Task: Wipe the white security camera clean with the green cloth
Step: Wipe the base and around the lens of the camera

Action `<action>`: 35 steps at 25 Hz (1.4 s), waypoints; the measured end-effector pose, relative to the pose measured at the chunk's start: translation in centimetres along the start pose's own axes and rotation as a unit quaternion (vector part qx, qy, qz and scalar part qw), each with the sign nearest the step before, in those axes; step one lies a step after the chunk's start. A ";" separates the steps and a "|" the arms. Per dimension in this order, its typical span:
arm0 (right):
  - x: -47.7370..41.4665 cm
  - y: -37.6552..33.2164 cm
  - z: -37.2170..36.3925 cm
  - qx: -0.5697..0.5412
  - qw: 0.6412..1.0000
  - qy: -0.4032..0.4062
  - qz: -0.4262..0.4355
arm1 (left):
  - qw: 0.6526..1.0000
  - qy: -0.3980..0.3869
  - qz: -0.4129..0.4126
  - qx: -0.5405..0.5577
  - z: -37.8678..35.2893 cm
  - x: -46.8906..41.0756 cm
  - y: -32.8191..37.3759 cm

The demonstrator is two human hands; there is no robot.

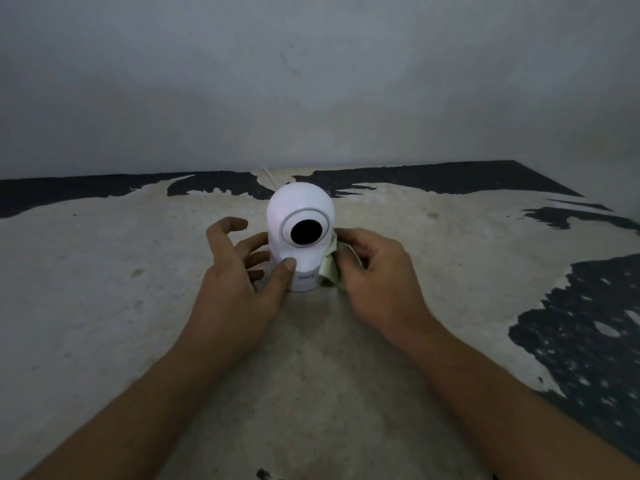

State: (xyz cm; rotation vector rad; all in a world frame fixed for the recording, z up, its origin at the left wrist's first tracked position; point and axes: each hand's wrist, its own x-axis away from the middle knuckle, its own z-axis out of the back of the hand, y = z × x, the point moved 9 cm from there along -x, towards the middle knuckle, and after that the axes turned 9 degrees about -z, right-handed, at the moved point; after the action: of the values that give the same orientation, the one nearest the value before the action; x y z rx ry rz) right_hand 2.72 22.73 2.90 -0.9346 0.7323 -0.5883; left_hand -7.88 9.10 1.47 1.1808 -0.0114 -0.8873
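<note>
The left hand [235, 289] fingers curl round the camera [300, 216]; the right hand [377, 275] fingers pinch the cloth [329, 268] against its right side.

The only writing stands low on the front of the white security camera [300, 209], on the band of its base: one short word [307, 277] in small blue lowercase letters. The thumb of the left hand [235, 292] lies just beside its start. The print is blurred; it seems to end in "azy", and the first letter cannot be told.
</note>
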 end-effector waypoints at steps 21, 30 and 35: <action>1.6 -7.9 -1.5 0.140 0.942 -0.029 0.305 | 1.000 -0.006 0.000 0.030 0.0 0.0 0.2; -1.5 -9.3 -1.6 0.177 0.951 -0.052 0.249 | 0.999 -0.007 0.001 0.048 0.1 -0.2 -0.1; -5.0 -7.3 -1.6 0.133 0.989 -0.045 0.040 | 0.999 -0.004 0.003 0.046 0.2 -0.1 -0.3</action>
State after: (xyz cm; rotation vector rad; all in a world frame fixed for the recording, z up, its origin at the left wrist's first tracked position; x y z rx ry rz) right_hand -2.61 22.08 10.10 -0.6776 0.5910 -0.5550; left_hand -8.18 9.00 1.36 1.2625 -0.0635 -0.8940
